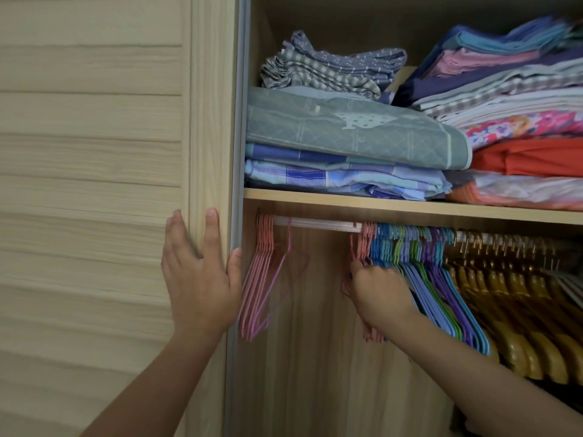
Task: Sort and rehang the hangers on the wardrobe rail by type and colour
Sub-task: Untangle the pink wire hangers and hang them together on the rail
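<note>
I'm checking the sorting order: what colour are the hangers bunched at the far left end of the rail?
Pink, seen in the head view: the far-left hangers.

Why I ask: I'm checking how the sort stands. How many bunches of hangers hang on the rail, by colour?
Pink hangers: 2 (left pink bunch; right pink bunch, held by the right hand)
Blue, green and purple hangers, mixed: 1
Golden-brown hangers: 1
Total: 4 bunches

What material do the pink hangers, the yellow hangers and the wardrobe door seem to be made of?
Pink hangers: thin wire, probably with a matte coating.
Yellow hangers: thick and glossy, probably varnished wood or plastic; too blurred to tell.
Wardrobe door: pale wood-grain panel, perhaps laminate, matte.
</note>
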`<state>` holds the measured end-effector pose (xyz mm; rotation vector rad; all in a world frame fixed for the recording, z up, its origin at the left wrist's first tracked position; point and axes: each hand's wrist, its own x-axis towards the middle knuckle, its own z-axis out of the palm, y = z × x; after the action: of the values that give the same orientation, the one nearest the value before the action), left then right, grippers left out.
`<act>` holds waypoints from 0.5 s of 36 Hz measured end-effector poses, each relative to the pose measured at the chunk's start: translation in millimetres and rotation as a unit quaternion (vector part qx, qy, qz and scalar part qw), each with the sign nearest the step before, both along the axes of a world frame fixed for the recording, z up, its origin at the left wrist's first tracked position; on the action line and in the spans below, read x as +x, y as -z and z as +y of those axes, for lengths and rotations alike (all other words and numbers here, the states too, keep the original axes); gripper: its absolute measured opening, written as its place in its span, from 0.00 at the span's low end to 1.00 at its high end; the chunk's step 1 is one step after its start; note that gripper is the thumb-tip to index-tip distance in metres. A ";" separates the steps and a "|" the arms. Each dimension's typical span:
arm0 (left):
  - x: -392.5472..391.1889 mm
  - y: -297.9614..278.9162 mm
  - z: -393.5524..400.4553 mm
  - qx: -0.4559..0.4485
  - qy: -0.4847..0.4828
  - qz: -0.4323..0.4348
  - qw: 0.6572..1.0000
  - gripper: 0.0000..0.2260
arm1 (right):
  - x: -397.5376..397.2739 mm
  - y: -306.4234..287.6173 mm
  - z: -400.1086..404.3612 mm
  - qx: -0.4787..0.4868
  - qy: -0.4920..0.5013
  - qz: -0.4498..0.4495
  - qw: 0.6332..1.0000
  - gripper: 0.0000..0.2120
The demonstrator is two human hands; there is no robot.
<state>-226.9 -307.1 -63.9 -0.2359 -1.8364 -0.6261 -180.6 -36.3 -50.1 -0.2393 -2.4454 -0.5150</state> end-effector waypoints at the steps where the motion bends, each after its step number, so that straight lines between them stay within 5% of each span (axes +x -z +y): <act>1: -0.6 0.2 -0.2 -0.001 0.000 0.001 1.000 0.30 | -7.7 -4.8 0.0 -0.002 -0.007 0.003 1.000 0.09; 12: -0.6 0.0 2.8 -0.016 0.002 -0.013 1.000 0.30 | -5.2 14.3 -21.6 -0.155 -0.107 -0.010 0.982 0.09; 18: 49.6 57.3 14.2 0.047 0.050 -0.023 0.997 0.30 | 68.9 96.2 -38.3 -0.387 -0.170 0.032 0.906 0.09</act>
<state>-177.3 -292.9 -121.2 -0.2530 -1.8432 -0.7920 -111.8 -74.6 -146.3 -0.1346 -2.4315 0.6267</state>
